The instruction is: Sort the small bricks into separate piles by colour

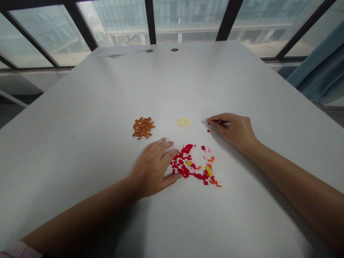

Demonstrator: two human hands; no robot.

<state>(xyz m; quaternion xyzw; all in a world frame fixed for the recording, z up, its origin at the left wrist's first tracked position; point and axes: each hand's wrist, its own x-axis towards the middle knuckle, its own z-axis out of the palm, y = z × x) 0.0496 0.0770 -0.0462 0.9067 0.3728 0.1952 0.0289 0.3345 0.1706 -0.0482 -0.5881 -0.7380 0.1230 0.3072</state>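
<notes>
My left grip (152,168) lies spread at the edge of the red pieces (184,171); my right grip (236,130) pinches by a tiny red block (208,123), whether holding it I cannot tell.

An office-like room: a broad white counter (172,86) is standing before dark-framed windows (151,21), a blue curtain (319,68) is hanging at right, and a large building (188,16) is showing outside.

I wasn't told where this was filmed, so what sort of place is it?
Likely an indoor workroom, perhaps an office or classroom: a big white table stands before wide windows, with a blue curtain at the right.
</notes>
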